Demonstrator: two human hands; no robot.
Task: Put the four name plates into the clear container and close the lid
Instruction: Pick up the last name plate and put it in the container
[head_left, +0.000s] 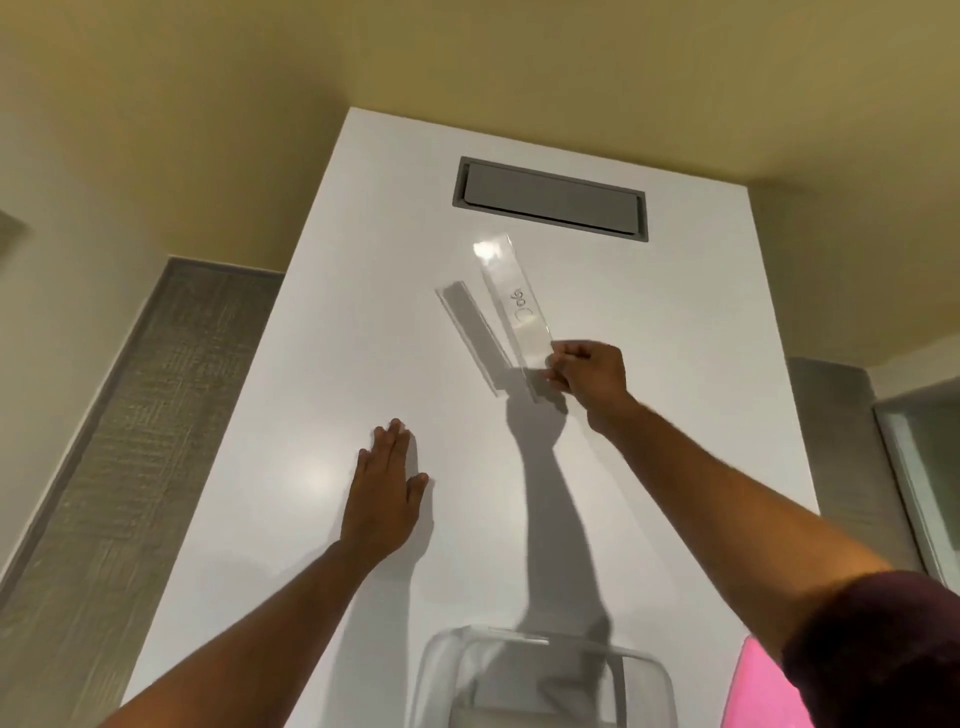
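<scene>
My right hand (587, 375) pinches the near end of a clear name plate (511, 301) with handwriting on it, lifted above the white table (363, 312). The plate's grey shadow falls on the table to its left. My left hand (384, 499) lies flat on the table, fingers together, holding nothing. The clear container (540, 675) stands open at the table's near edge, below my right arm; something clear lies inside it, too blurred to tell what. No lid is in view.
A grey recessed cable hatch (550, 197) sits at the far end of the table. A pink object (763, 691) lies at the bottom right by my sleeve. Carpet strips run along both sides of the table.
</scene>
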